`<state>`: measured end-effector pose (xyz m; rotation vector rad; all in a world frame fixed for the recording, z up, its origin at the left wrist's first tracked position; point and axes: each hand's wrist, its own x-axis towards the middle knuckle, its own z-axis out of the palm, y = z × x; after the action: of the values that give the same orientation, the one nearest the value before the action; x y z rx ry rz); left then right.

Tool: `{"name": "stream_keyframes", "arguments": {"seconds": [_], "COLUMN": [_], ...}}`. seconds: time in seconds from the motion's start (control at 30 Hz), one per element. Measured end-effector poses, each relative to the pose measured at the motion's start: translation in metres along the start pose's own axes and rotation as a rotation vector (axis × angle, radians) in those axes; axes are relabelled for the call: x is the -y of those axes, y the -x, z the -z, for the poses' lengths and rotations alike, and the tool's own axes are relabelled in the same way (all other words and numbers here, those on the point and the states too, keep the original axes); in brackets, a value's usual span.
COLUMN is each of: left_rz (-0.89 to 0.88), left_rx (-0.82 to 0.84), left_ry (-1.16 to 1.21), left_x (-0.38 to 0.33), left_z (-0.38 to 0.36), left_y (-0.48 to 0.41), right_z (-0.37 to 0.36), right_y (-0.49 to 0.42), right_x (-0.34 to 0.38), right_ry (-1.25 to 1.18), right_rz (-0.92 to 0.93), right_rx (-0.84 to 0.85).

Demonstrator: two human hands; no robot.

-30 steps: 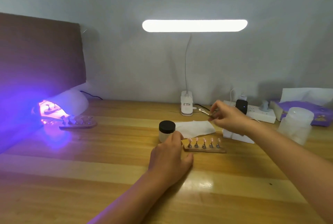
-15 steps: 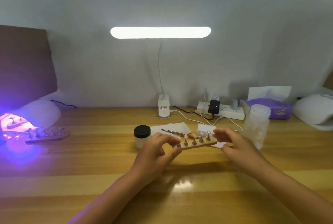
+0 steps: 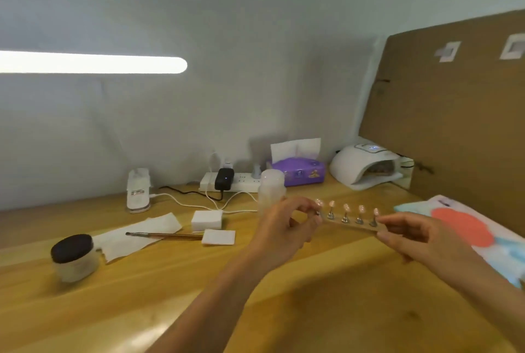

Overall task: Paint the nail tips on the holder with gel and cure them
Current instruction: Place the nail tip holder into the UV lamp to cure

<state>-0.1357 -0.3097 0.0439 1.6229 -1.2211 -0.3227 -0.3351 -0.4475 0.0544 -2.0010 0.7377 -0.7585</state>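
Note:
A narrow wooden holder [image 3: 351,224] with several pink nail tips on metal stands hangs in the air above the table. My left hand [image 3: 284,227] pinches its left end and my right hand [image 3: 417,235] pinches its right end. A white curing lamp [image 3: 362,166] sits at the back right, its opening facing the front. The gel brush [image 3: 164,235] lies on a white paper sheet at the left. A gel jar with a black lid [image 3: 74,256] stands at the front left.
White pads [image 3: 207,219] lie by the brush. A translucent container [image 3: 271,187], a power strip [image 3: 227,181], a purple tissue box [image 3: 297,172] and a desk lamp base [image 3: 138,192] line the back. A cardboard panel [image 3: 454,125] and a colourful mat [image 3: 468,230] bound the right.
My right hand put the brush down and both hands lifted the holder off the table, carrying it right. The view swung right, off the glowing purple lamp and onto the white lamp.

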Motion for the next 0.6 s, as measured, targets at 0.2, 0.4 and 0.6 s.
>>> {"name": "stream_keyframes", "arguments": {"seconds": [0.2,0.4,0.6], "left_rz": [0.273,0.228,0.204], "left_rx": [-0.121,-0.260,-0.246], "left_ry": [0.439,0.434,0.391], "left_x": [-0.002,0.025,0.030], "left_z": [-0.078,-0.110,-0.118], "left_y": [-0.042,-0.056,-0.061], "right_z": [0.024,0.058,0.072], "right_y": [-0.020,-0.089,-0.183], "right_x": [-0.035,-0.053,-0.072], "right_ry": [0.024,0.263,0.438], "right_rz": [-0.111,-0.171,-0.431], "right_rx": [-0.283,-0.490,-0.421]}}
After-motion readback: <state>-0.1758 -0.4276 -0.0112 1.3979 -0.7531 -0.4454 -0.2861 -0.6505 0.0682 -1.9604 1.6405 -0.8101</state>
